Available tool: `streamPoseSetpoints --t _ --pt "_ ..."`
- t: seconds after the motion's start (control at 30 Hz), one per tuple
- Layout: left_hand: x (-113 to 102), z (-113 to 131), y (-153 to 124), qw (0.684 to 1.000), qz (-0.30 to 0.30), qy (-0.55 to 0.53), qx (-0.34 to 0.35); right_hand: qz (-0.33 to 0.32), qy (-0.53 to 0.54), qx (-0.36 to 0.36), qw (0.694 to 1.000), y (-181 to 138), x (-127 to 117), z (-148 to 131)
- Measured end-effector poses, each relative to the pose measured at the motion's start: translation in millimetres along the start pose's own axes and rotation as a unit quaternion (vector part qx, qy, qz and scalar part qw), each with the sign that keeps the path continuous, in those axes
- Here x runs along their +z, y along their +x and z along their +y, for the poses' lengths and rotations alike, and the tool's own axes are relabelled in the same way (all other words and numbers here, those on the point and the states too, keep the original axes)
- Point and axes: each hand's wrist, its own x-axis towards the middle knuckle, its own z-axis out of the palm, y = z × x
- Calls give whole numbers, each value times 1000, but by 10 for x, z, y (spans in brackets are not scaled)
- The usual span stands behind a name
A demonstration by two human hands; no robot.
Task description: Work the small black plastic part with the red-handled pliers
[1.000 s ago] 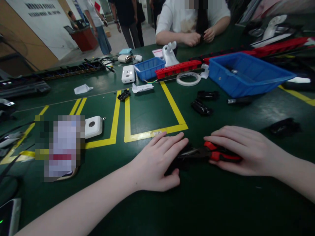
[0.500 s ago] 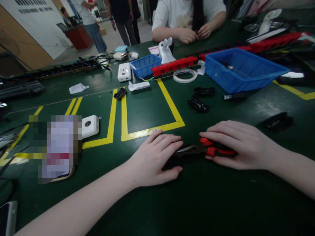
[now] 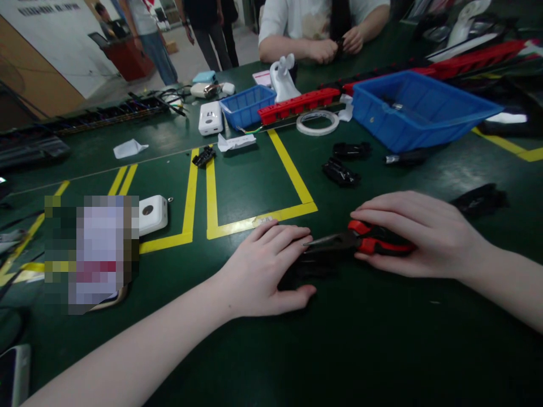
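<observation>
My right hand (image 3: 424, 234) is closed around the red and black handles of long-nose pliers (image 3: 337, 243). Their jaws point left, with the tip close to the fingers of my left hand (image 3: 271, 268). That hand lies low over a dark black part (image 3: 311, 267), which sits between its fingers and thumb. Shadow and my fingers hide much of this part, so its exact shape is unclear. Beyond the pliers two small black parts (image 3: 340, 172) rest on the green table (image 3: 339, 350). Another black part (image 3: 479, 199) lies beyond my right wrist.
A large blue bin (image 3: 424, 121), a smaller blue bin (image 3: 248, 107), a roll of white tape (image 3: 317, 123) and red strips (image 3: 299, 106) stand farther back. At left are a blurred-out phone (image 3: 99, 249) and a white power bank (image 3: 153, 215). A person's hands (image 3: 339, 48) work across the table.
My right hand and the pliers have shifted slightly up and right. The pliers' pointed tip now shows more plainly above the black part. My left hand has hardly moved.
</observation>
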Motion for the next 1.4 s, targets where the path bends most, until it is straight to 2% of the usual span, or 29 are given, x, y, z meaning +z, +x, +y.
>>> streamPoseSetpoints --t 0.13,0.3,0.6,0.87,1.0,1.4 --pt "30 -36 8 1000 10 4 8 -17 4 21 1000 -44 13 29" --pt "27 -35 13 1000 16 -4 11 -13 -10 -6 1000 -44 25 27" --pt "24 -33 5 1000 22 -1 20 8 -16 46 999 -37 22 31" --pt "48 -43 -7 998 38 -10 39 26 -46 -10 999 24 16 20" --pt "52 -19 -12 998 46 -4 43 20 -48 -11 999 31 10 16" --pt "103 68 -41 991 126 43 30 11 -58 -21 998 25 -43 -40"
